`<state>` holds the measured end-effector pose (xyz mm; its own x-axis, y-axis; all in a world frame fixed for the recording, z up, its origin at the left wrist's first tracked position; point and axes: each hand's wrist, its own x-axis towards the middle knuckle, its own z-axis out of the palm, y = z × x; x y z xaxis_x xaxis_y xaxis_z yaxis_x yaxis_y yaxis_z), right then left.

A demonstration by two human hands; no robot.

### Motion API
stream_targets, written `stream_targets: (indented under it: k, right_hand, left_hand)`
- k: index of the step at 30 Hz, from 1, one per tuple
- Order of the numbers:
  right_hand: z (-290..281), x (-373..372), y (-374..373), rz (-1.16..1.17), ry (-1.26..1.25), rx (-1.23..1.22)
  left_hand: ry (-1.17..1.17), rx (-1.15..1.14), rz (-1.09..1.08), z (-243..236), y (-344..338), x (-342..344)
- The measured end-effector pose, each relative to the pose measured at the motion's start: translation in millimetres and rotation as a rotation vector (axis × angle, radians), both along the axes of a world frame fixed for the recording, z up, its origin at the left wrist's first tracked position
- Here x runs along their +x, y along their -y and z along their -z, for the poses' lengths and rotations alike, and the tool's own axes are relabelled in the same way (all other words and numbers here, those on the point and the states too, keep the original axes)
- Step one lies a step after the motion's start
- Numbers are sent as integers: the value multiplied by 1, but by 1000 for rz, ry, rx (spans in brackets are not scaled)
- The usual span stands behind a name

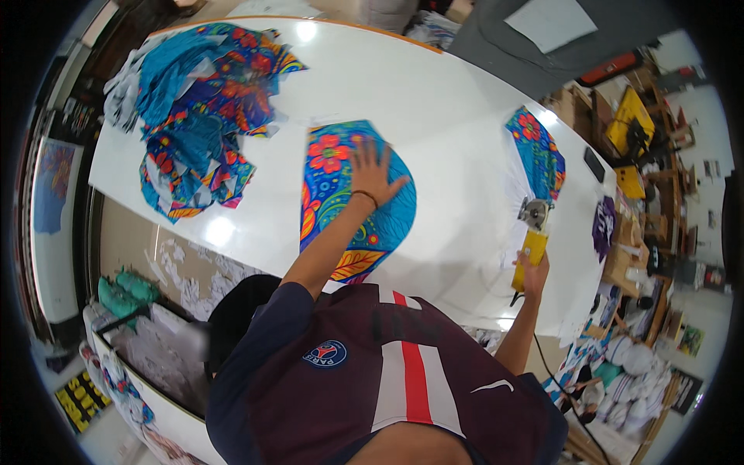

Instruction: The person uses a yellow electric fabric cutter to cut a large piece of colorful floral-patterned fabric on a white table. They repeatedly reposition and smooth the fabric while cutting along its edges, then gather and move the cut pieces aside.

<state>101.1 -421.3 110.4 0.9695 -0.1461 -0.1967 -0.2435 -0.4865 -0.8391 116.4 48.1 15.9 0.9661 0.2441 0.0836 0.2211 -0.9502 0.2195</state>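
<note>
My left hand (375, 172) lies flat with its fingers spread on a cut piece of floral fabric (329, 198), printed in blue, red and orange with a rounded right edge. A yellow corded power cutter (533, 252) with a round metal head is gripped in my right hand (532, 273), toward the right end of the white table (457, 170). Just beyond the cutter's head lies a smaller piece of the same floral fabric (536, 151), and the head seems to meet its near end. I cannot tell whether the blade is turning.
A heap of floral and teal fabric pieces (205, 108) covers the table's far left. A black phone (594, 164) and a purple cloth (604, 226) lie near the right edge. The cutter's black cord (559, 387) trails down to the right. White scraps (194, 267) litter the floor.
</note>
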Motion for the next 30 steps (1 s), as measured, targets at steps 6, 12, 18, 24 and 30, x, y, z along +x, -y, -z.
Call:
stream_targets:
  k: [6,12,18,24,30]
  right_hand:
    - [-10,-127,-8,146,-167,113]
    - [1,-206,-30,162,-272,26]
    - [1,-230,-66,11,-245,-221]
    - [-3,-202,-94,-236,-291,-583]
    - [-7,-172,-112,-296,-316,-586]
  left_hand:
    - [77,-236,1007,4,75,-43]
    - [-33,-126,346,-1,15,-146]
    - [-228,-17,265,-17,-103,-184]
    - [-32,-95,-1,-4,-129,-214]
    - [146,-159,-114,11,-101,-246]
